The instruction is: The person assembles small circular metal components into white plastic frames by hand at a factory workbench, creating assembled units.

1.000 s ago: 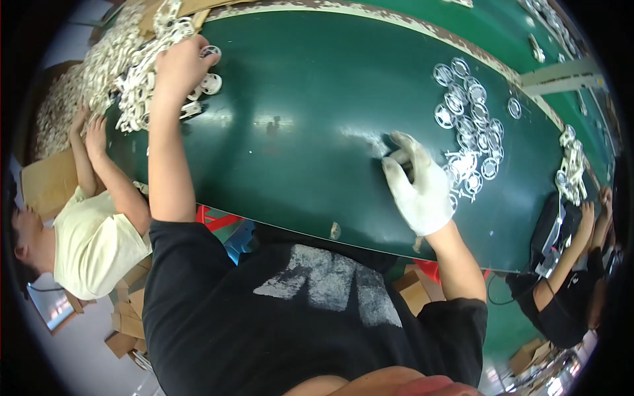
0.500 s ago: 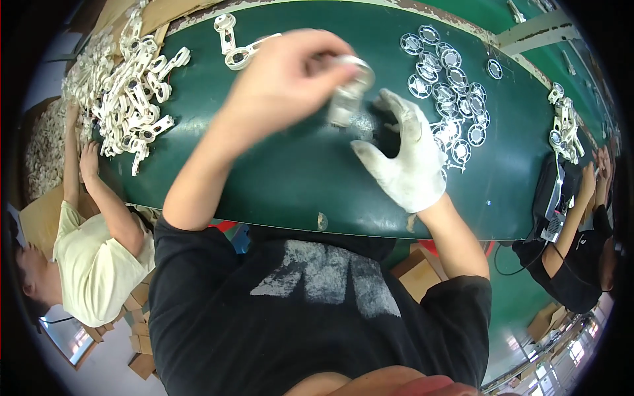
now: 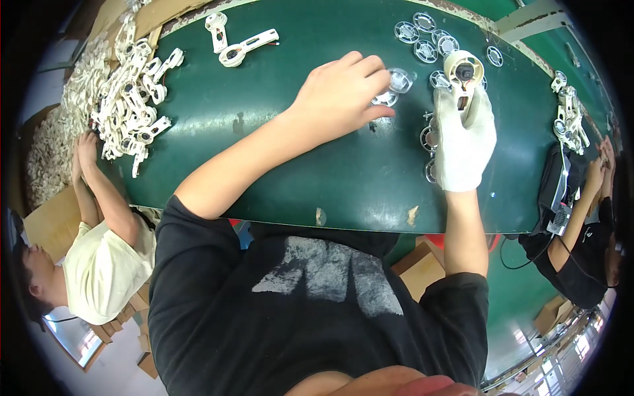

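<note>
My bare left hand (image 3: pixel 349 92) is closed at the middle of the table, its fingers and thumb at the edge of a clear round fan cover (image 3: pixel 385 99). A second clear cover (image 3: pixel 400 80) overlaps or lies against that one, just right of the fingertips. In my white-gloved right hand (image 3: pixel 466 135) is a white handheld fan body (image 3: pixel 464 66), gripped by its handle with the round head pointing away from me. A dark motor shows inside that head. The glove hides most of the handle and part of the clear covers beneath.
More clear covers (image 3: pixel 426 51) lie at the back right. Two white fan bodies (image 3: pixel 232 55) rest at the back left. A heap of similar bodies (image 3: pixel 135 99) covers the left end, beside a co-worker (image 3: pixel 102 264). Another pile (image 3: pixel 569 115) and a second person (image 3: pixel 581 257) are at right.
The fan body has gone from my left hand to my gloved right hand, which has shifted right and closed. My left hand has moved right to the clear covers.
</note>
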A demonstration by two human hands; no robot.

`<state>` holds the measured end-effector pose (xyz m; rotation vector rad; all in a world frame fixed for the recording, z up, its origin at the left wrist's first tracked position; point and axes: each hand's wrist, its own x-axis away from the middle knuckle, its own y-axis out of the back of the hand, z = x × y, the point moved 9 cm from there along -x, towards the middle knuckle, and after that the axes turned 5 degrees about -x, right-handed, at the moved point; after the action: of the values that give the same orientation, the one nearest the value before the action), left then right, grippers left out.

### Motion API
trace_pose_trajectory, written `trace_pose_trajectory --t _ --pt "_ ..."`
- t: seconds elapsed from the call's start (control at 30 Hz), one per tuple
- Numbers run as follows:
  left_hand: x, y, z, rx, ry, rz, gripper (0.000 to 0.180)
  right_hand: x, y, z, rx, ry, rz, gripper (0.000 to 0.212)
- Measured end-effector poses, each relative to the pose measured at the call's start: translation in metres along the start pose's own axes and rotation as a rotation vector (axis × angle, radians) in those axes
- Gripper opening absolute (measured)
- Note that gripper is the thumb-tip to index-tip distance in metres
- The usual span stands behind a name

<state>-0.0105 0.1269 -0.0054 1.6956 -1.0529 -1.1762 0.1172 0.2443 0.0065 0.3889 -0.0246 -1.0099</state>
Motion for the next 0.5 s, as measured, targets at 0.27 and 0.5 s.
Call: trace_pose_trajectory --t 0.27,0.5 --pt "0.032 0.024 0.025 0.292 0.145 -0.06 0.039 0.009 -0.025 0.003 0.145 0.0 0.247 0.034" --pt "0.056 0.028 0.035 0.988 0.079 -0.112 0.057 0.025 -0.05 0.006 0.306 -0.073 0.532 0.032"
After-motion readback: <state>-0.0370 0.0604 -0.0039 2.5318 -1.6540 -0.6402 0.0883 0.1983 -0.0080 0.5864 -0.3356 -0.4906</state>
